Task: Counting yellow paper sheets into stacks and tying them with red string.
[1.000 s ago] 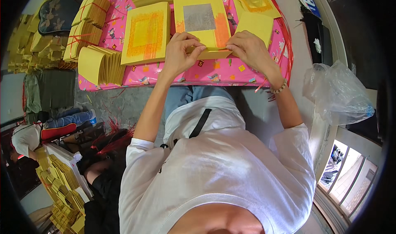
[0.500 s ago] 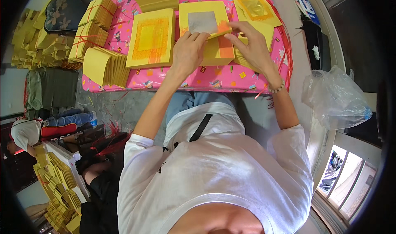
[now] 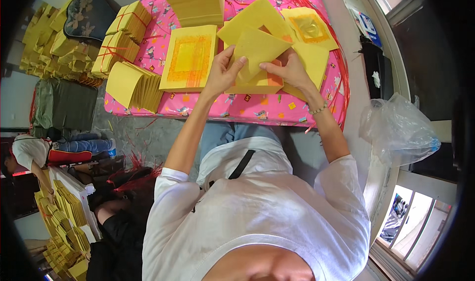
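Note:
A plain yellow paper sheet (image 3: 262, 48) is tilted up between my hands. My left hand (image 3: 221, 74) pinches its left edge, thumb in front. At its lower right, my right hand (image 3: 292, 74) has its thumb against the paper, fingers partly hidden behind. Another yellow sheet (image 3: 255, 14) stands at an angle behind, partly covered. Under my hands lies a stack of yellow paper (image 3: 255, 89) with orange smears. Left of it is a second stack (image 3: 188, 58) with an orange-edged square. On the right, a sheet with an orange frame (image 3: 309, 27) overlaps more yellow paper (image 3: 311, 63).
The pink patterned table cover (image 3: 183, 102) bears a fanned yellow stack (image 3: 131, 85), red-tied bundles (image 3: 116, 51) and a larger yellow block (image 3: 193, 3). Red strips (image 3: 341, 90) run along the right edge. A clear plastic bag (image 3: 401, 130) hangs at right. A person (image 3: 29, 154) works at lower left.
The sheet with a grey square that lay face up on the stack is lifted and tilted, so plain yellow paper shows. Both hands now grip paper. The whole view has shifted slightly.

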`<control>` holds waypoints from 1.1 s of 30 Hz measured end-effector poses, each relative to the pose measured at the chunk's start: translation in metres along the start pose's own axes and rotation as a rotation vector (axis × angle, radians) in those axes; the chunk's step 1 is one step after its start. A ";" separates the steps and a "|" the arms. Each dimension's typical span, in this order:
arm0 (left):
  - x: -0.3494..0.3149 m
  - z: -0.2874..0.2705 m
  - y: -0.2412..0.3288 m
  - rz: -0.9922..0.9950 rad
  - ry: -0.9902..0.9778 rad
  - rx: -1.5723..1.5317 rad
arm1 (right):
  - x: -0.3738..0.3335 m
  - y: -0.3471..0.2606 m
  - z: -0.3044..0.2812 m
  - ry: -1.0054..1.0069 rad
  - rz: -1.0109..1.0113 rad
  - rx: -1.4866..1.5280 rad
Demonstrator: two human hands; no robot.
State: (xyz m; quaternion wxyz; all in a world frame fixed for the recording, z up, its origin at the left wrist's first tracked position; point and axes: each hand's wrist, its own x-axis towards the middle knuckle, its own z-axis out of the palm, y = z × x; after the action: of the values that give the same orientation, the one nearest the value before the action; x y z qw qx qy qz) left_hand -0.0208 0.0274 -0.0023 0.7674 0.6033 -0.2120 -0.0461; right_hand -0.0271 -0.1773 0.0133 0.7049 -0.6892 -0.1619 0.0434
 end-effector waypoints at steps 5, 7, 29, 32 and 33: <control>0.001 0.001 0.005 0.432 0.381 0.784 | -0.001 -0.012 0.010 0.080 -0.061 -0.122; 0.006 0.004 0.005 0.489 0.422 0.745 | -0.001 -0.016 0.009 0.049 -0.066 -0.284; -0.002 0.001 -0.018 0.211 0.170 0.035 | 0.002 0.010 0.020 0.130 -0.061 -0.241; 0.000 0.003 -0.020 0.231 0.173 0.044 | 0.004 0.012 0.020 0.123 -0.084 -0.288; 0.000 0.005 -0.021 0.234 0.178 0.043 | 0.003 0.012 0.019 0.114 -0.095 -0.275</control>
State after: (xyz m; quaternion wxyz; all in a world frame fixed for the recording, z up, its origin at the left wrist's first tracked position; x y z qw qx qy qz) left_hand -0.0187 0.0168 -0.0209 0.7702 0.5926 -0.2128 0.1017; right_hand -0.0274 -0.1571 0.0016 0.6133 -0.7721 -0.1583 -0.0519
